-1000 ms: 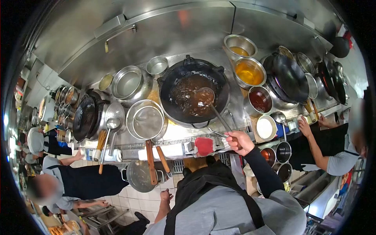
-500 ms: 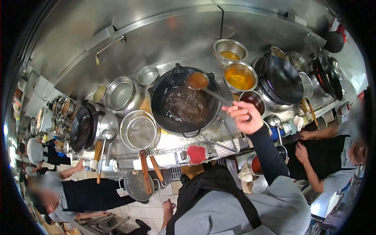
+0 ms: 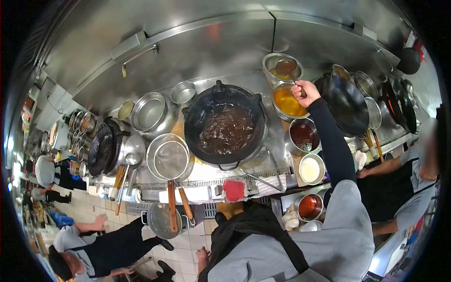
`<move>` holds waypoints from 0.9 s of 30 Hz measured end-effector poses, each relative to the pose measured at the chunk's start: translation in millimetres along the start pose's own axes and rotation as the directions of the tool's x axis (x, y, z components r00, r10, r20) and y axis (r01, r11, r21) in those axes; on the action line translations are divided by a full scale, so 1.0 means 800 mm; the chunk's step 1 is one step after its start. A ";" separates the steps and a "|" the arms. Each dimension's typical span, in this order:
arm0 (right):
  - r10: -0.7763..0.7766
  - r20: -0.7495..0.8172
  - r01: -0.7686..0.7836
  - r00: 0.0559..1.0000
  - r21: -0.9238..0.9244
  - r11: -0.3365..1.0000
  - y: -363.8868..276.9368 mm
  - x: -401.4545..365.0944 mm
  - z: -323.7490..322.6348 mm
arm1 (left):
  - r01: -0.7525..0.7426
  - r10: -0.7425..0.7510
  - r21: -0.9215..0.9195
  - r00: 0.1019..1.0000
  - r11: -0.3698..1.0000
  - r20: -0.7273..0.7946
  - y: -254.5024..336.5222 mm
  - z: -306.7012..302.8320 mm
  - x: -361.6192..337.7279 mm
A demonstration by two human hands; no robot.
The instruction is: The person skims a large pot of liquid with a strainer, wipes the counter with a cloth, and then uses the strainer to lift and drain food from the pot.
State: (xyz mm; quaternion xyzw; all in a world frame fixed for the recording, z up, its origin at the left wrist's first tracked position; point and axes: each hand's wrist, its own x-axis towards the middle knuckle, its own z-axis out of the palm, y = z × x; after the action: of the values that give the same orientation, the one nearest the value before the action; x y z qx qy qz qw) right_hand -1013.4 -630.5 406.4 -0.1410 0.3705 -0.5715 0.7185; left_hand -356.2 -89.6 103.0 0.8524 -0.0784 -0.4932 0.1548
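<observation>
My right hand (image 3: pixel 306 93) is closed around the handle of a ladle (image 3: pixel 285 67). The ladle's bowl, dark brown inside, is over the far steel bowl (image 3: pixel 270 60) of yellow liquid. Just below my hand is a second steel bowl (image 3: pixel 276 109) holding amber liquid. To the left, a large black wok (image 3: pixel 191 136) has a glossy dark brown layer across its bottom. My left hand (image 3: pixel 203 254) hangs low beside my apron, its fingers curled and nothing showing in them.
Right of my arm stand more black woks (image 3: pixel 346 105). Nearer are a pot of dark red sauce (image 3: pixel 304 136) and a container of white liquid (image 3: pixel 310 169). A wire strainer (image 3: pixel 168 159) and steel pots sit left. Co-workers stand on the left (image 3: pixel 117 246) and right (image 3: pixel 390 188).
My right hand has carried the ladle from above the wok, right and back, to the far steel bowl. My left hand stays low. The left co-worker has shifted and leans lower.
</observation>
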 end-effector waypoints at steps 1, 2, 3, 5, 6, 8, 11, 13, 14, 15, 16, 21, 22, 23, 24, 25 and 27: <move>-0.135 -0.151 0.082 0.979 -0.312 0.947 0.000 0.005 0.002 | -0.016 0.016 0.005 1.000 1.000 -0.008 -0.006 0.001 -0.001; -0.141 -0.100 0.073 0.985 -0.497 0.864 -0.007 0.032 -0.031 | -0.031 0.031 0.009 0.999 0.999 -0.017 -0.012 0.002 -0.002; -0.217 -0.187 0.025 0.958 -0.699 0.715 -0.010 0.052 -0.045 | -0.031 0.031 -0.002 0.999 1.000 -0.016 -0.016 0.004 0.002; -0.519 -0.141 -0.026 0.843 -0.975 0.222 0.004 0.070 -0.073 | -0.040 0.040 0.005 0.999 0.999 -0.012 -0.042 0.007 0.030; -0.666 0.035 -0.049 0.745 -0.993 -0.107 0.016 0.072 -0.088 | -0.039 0.039 0.012 0.999 0.999 -0.014 -0.060 0.008 0.047; -0.759 0.223 -0.114 0.612 -0.925 -0.363 0.036 0.051 -0.091 | -0.043 0.046 0.073 0.998 0.996 -0.037 -0.118 0.011 0.106; -0.836 0.307 -0.063 0.454 -0.925 -0.374 0.067 0.006 -0.078 | -0.287 0.292 0.514 0.954 0.809 0.073 -0.152 0.003 0.142; -0.778 0.031 0.101 0.628 -0.994 0.041 0.075 -0.033 -0.065 | -0.523 0.517 0.794 0.793 0.309 0.322 -0.151 -0.004 0.148; -0.695 -0.082 0.145 0.714 -0.954 0.262 0.080 -0.060 -0.049 | -0.435 0.422 0.740 0.878 0.513 0.223 -0.150 -0.008 0.155; -0.604 -0.201 0.238 0.771 -0.789 0.567 0.089 -0.091 -0.027 | -0.316 0.301 0.654 0.943 0.688 0.140 -0.142 -0.008 0.163; -0.558 -0.225 0.238 0.799 -0.733 0.637 0.094 -0.116 -0.026 | -0.172 0.157 0.539 0.985 0.825 0.074 -0.131 -0.006 0.175; -0.347 -0.324 0.116 0.880 -0.561 0.819 0.119 -0.201 -0.031 | -0.250 0.209 0.174 0.952 0.953 0.225 -0.040 -0.026 0.121; -0.348 -0.336 0.074 0.875 -0.619 0.782 0.123 -0.207 -0.039 | -0.152 0.144 0.025 0.968 0.988 0.204 -0.031 -0.025 0.121; -0.349 -0.348 0.029 0.870 -0.670 0.741 0.129 -0.208 -0.050 | -0.077 0.085 -0.054 0.979 0.996 0.183 -0.018 -0.026 0.118; -0.367 -0.353 -0.013 0.860 -0.735 0.677 0.134 -0.205 -0.060 | -0.002 0.025 -0.138 0.986 0.990 0.166 -0.010 -0.026 0.117; -0.386 -0.359 -0.058 0.850 -0.792 0.608 0.140 -0.203 -0.069 | -0.030 0.038 -0.040 0.981 0.999 0.189 -0.003 -0.033 0.116; -0.450 -0.348 -0.154 0.822 -0.898 0.412 0.151 -0.198 -0.076 | -0.008 0.030 -0.133 0.986 0.991 0.165 -0.001 -0.035 0.119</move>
State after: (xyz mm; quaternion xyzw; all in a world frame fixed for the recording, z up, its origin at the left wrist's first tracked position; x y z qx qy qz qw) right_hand -980.8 -433.6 347.9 -0.3681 0.7885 -0.3614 0.3349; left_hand -284.7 -111.1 38.2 0.7953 -0.0662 -0.5653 0.2085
